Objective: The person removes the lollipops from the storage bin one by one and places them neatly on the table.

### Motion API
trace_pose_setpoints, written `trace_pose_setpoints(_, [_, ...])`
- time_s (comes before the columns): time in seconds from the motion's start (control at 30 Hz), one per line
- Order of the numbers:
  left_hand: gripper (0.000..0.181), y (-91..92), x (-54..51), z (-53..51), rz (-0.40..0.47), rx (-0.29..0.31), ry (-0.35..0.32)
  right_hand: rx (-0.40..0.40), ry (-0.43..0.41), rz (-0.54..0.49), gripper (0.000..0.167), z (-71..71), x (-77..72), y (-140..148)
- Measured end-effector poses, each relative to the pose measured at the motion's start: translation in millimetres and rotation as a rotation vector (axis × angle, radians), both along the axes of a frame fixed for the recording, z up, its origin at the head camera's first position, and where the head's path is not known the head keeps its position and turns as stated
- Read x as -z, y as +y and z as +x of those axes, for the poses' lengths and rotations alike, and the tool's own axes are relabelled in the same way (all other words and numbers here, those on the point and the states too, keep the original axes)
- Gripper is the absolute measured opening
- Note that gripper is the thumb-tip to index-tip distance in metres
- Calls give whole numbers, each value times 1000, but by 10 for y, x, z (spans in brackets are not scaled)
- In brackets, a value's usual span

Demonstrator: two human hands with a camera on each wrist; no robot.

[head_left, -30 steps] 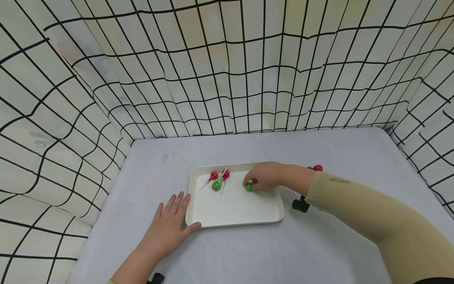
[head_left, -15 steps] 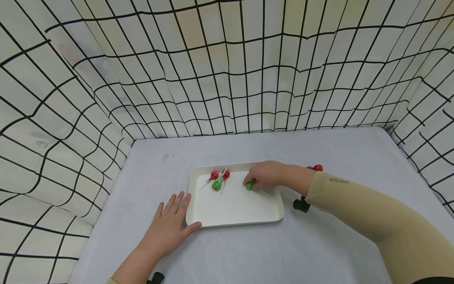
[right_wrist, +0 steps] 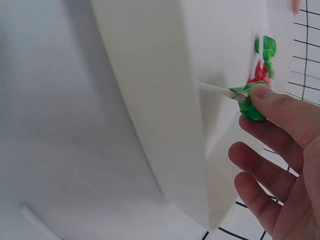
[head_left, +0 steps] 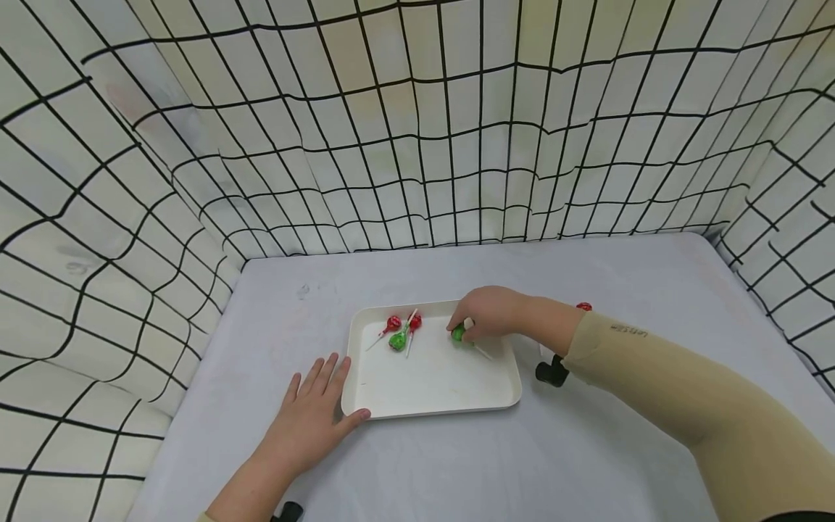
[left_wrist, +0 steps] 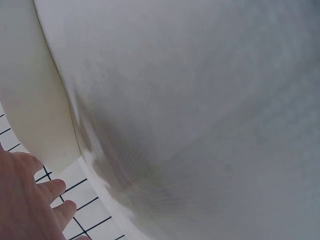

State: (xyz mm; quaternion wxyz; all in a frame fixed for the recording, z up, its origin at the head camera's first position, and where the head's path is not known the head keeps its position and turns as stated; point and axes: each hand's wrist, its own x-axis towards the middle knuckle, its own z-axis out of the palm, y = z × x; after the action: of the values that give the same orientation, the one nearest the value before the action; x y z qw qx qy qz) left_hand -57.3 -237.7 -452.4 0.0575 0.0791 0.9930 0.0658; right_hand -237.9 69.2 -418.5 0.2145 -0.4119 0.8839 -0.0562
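Observation:
Over the right part of the white tray (head_left: 430, 384), my right hand (head_left: 492, 313) pinches a green lollipop (head_left: 459, 333) by its wrapped head. In the right wrist view the thumb and index finger of my hand (right_wrist: 285, 150) grip the green lollipop (right_wrist: 251, 109), its white stick pointing away from the hand. At the tray's left side my left hand (head_left: 309, 417) lies with fingers spread, its thumb at the near left corner. Two red lollipops (head_left: 393, 323) and another green one (head_left: 398, 341) lie together in the tray's upper left; the green one's stick crosses a red one.
Right of the tray, a red lollipop (head_left: 583, 307) shows partly behind the right forearm. In the right wrist view a white stick (right_wrist: 37, 220) lies on the cloth outside the tray. Black grid netting (head_left: 450, 135) over white panels stands around the cloth-covered table (head_left: 313, 290).
My right hand has risen slightly toward the tray's far edge with the green lollipop, whose stick now shows more. The left hand has stayed in place.

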Motion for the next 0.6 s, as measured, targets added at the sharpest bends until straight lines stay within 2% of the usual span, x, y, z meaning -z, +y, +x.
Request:
trace_pose_setpoints(0.37, [95, -12, 36, -8, 10, -7, 1, 56, -28, -57, 33, -45, -173, 74])
trace_pose_setpoints(0.6, [95, -14, 15, -4, 11, 0, 7, 116, 0, -118, 34, -79, -354, 246])
